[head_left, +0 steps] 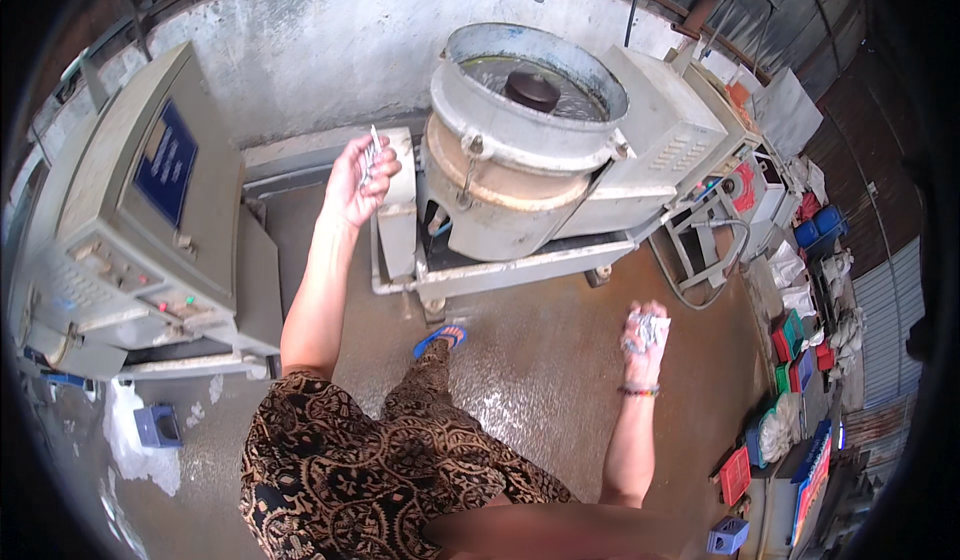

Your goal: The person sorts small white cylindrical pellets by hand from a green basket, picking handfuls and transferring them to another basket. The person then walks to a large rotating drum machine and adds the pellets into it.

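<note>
The right hand [645, 338] grips a bunch of small silvery packets [644, 328], low over the wet brown floor [540, 360]. Farther off, the left hand [358, 178] pinches one silvery packet [371, 156] beside the big round grey metal drum [525, 110]. None looks dropped in yet.

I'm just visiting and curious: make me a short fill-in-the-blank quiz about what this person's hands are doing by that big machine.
1. The left hand is raised and pinches a small silvery packet beside the big round metal ____.
2. The right hand hangs low over the wet floor and grips a crumpled ____ of wrappers.
3. A beaded ____ circles the right wrist.
4. The foot near the machine frame wears a ____ sandal.

Missing words: drum; bunch; bracelet; blue
</note>
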The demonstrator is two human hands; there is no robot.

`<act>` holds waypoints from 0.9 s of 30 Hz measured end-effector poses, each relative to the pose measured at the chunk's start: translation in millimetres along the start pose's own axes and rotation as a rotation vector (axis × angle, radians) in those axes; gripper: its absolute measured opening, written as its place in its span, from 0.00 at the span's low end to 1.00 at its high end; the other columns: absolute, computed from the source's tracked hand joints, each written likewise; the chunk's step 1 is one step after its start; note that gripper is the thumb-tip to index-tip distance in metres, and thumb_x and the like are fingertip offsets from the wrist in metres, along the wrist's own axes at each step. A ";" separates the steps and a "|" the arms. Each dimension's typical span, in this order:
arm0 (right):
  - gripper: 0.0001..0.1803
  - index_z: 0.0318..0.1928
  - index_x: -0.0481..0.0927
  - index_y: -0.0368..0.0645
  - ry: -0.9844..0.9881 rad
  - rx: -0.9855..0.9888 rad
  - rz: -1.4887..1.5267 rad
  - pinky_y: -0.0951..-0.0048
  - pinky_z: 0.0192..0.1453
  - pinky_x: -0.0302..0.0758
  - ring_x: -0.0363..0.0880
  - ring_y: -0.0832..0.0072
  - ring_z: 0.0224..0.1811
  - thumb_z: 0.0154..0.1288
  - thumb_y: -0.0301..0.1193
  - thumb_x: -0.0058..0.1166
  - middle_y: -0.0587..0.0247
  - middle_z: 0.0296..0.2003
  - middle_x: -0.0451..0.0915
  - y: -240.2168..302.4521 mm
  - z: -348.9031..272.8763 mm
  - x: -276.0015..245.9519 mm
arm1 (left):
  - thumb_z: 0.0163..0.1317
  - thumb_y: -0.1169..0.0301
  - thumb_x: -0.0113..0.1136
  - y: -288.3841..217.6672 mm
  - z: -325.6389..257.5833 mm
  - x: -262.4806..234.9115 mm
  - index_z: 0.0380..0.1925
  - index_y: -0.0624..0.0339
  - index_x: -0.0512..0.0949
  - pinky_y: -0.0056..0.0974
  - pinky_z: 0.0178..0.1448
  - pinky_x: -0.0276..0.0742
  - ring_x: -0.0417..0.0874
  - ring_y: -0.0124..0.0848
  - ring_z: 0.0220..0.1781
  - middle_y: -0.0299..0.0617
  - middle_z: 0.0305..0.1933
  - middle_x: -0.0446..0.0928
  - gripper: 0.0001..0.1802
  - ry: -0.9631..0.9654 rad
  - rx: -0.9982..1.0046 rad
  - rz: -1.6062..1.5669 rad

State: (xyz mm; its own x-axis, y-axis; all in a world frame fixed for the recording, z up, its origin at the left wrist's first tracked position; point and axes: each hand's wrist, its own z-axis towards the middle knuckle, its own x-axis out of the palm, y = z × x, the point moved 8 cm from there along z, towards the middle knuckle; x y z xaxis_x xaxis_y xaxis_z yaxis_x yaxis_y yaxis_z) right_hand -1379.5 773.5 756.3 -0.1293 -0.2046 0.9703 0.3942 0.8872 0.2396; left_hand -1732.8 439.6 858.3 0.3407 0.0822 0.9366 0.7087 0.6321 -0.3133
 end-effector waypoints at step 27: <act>0.23 0.47 0.75 0.29 -0.050 -0.236 -1.595 0.72 0.53 0.72 0.77 0.68 0.45 0.68 0.40 0.44 0.50 0.43 0.78 61.4 478.8 187.4 | 0.68 0.63 0.36 -6.3 392.9 65.0 0.51 0.66 0.72 0.36 0.62 0.64 0.73 0.40 0.56 0.51 0.53 0.73 0.21 0.102 0.578 1.903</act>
State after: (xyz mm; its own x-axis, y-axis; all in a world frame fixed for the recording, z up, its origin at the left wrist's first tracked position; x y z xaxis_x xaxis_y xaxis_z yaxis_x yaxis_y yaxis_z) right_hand -1815.1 987.6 936.5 -0.5500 -0.7934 -0.2608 -0.0403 -0.2867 0.9572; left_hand -1957.9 743.6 982.9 0.3221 0.8058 -0.4970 -0.7829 -0.0685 -0.6184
